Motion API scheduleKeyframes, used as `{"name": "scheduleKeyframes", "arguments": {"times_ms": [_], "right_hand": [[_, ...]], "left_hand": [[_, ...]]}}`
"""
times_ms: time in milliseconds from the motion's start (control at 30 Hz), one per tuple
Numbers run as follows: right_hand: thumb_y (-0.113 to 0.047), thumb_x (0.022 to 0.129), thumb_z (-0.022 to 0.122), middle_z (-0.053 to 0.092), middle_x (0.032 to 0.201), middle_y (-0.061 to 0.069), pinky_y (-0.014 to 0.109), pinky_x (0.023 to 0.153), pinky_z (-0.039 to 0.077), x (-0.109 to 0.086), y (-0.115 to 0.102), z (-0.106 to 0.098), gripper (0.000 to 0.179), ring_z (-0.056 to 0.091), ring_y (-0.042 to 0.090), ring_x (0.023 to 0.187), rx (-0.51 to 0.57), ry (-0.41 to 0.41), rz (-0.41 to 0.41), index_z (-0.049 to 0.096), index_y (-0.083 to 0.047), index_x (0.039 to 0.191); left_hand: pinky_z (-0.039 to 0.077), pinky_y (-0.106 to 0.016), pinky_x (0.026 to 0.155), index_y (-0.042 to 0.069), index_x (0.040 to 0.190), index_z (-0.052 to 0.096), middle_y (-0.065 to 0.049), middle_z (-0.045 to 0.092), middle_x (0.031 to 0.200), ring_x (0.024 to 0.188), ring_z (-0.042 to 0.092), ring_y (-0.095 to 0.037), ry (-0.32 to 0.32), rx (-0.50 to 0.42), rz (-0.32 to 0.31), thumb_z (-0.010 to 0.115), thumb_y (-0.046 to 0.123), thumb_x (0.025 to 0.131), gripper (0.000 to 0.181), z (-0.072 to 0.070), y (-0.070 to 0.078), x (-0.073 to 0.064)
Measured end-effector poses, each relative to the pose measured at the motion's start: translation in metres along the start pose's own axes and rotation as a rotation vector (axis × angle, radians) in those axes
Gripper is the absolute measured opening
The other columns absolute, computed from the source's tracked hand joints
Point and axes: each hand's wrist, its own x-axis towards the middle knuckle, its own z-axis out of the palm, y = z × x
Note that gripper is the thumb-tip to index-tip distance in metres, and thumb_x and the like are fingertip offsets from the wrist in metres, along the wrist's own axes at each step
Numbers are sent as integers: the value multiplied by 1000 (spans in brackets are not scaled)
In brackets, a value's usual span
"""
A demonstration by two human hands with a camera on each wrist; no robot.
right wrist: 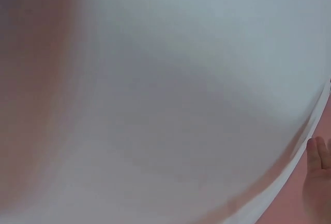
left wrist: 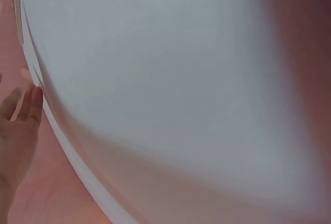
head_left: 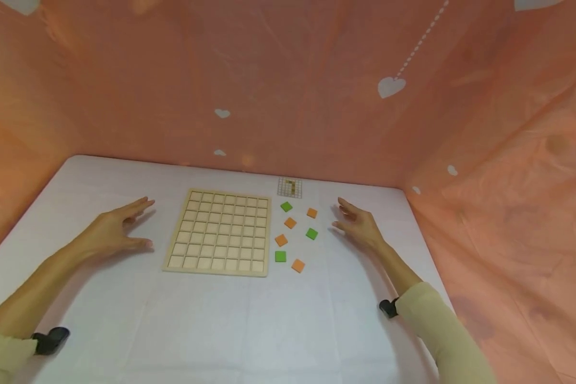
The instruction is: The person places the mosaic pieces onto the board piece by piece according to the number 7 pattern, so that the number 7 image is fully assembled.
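A square wooden grid board (head_left: pixel 221 233) with rows of shallow square cells lies on the white table. Left of it is my left hand (head_left: pixel 108 230), its fingers extended and thumb apart, holding nothing. To the board's right lie loose square tiles, several orange, one of them an orange tile (head_left: pixel 298 265), and three green, among them a green tile (head_left: pixel 280 256). My right hand (head_left: pixel 360 226) is to the right of these tiles, fingers loosely bent and touching none of them. In the left wrist view part of the left hand (left wrist: pixel 20 141) shows at the edge; the right wrist view catches the right hand's fingers (right wrist: pixel 316 154).
A small gridded pattern card (head_left: pixel 289 188) with a dark yellow figure lies behind the tiles, near the table's back edge. The white-covered table (head_left: pixel 197 325) stretches in front of the board. Orange cloth (head_left: pixel 269 80) with white hearts hangs behind and at both sides.
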Motion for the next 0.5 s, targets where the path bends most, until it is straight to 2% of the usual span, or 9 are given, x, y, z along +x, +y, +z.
{"name": "scheduleKeyframes", "arguments": {"times_ms": [167, 267, 333, 400, 500], "right_hand": [[-11, 87, 78, 51, 146, 13, 31, 99, 46, 6, 2, 8, 68, 56, 31, 127, 131, -5, 5, 47, -4, 147], [-9, 87, 77, 59, 137, 16, 26, 93, 50, 11, 2, 11, 62, 61, 32, 120, 157, 5, 9, 52, -3, 143], [-7, 86, 77, 62, 131, 18, 24, 90, 51, 15, 1, 14, 58, 63, 33, 115, 164, 9, 7, 55, -2, 140], [-7, 87, 77, 65, 125, 18, 23, 87, 52, 18, -1, 17, 54, 65, 33, 111, 152, 9, 12, 58, -2, 137], [-7, 87, 77, 67, 121, 18, 23, 85, 52, 23, -5, 22, 51, 66, 30, 107, 149, 0, 28, 60, -1, 134]], "left_hand": [[42, -56, 96, 6, 151, 40, -27, 42, 148, 118, 55, -47, -23, -62, 14, 89, 37, 72, 98, 7, 6, 7], [49, -34, 92, 3, 148, 45, -26, 41, 149, 113, 60, -44, -18, -96, 55, 89, 30, 73, 91, 9, 9, 11], [48, -18, 87, 2, 146, 47, -26, 42, 148, 112, 61, -43, -26, -133, 70, 89, 25, 74, 86, 10, 11, 14], [44, -9, 83, 3, 146, 47, -25, 47, 145, 111, 62, -41, -46, -172, 61, 88, 24, 76, 83, 11, 12, 16], [48, -13, 82, 3, 146, 47, -24, 55, 138, 112, 62, -38, -100, -230, 40, 84, 23, 81, 77, 12, 15, 19]]}}
